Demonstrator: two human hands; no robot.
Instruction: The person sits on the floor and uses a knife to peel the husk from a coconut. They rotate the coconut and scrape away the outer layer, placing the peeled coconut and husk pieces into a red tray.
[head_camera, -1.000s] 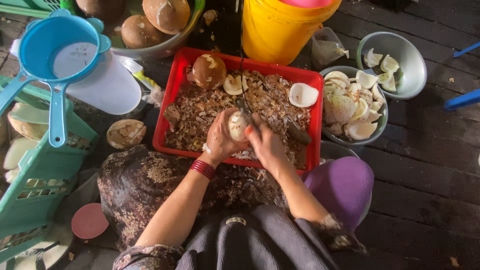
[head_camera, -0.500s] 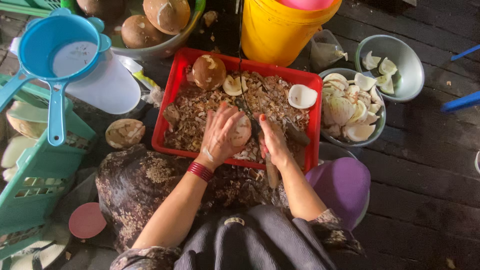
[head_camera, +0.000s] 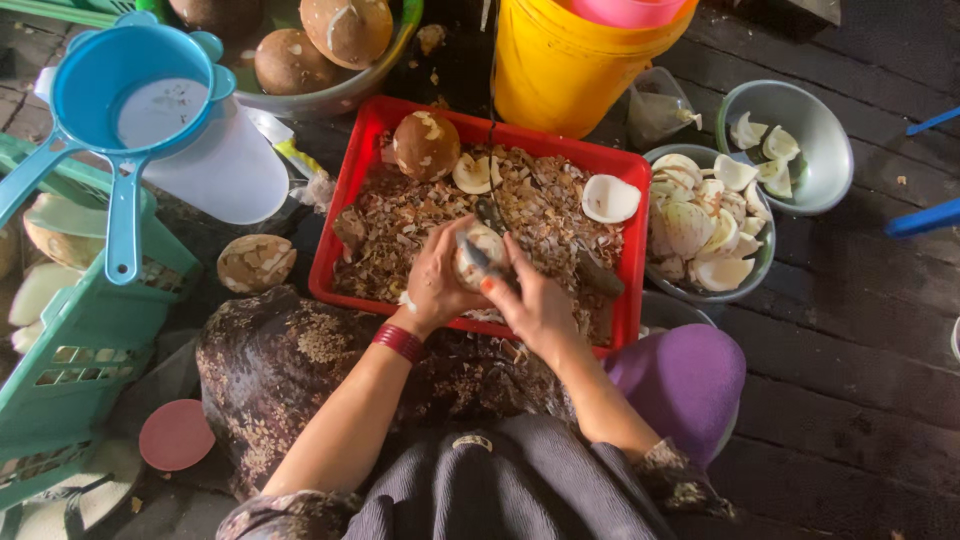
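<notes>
Over red tray (head_camera: 352, 200), left hand (head_camera: 432, 285) fingers curl around pale coconut piece (head_camera: 487, 248), gripping it. Right hand (head_camera: 530, 300) clenched on dark peeler (head_camera: 475, 255), blade touching coconut piece just beside left fingertips. Brown shavings (head_camera: 400, 225) lie under fingers. Beyond fingers, unpeeled coconut (head_camera: 425, 143); bowl of white pieces (head_camera: 700, 225) beside right hand.

Home food-prep spot on dark plank floor (head_camera: 860, 330), red tray (head_camera: 352, 190) of coconut shavings, bowls, yellow bucket (head_camera: 570, 60)
</notes>
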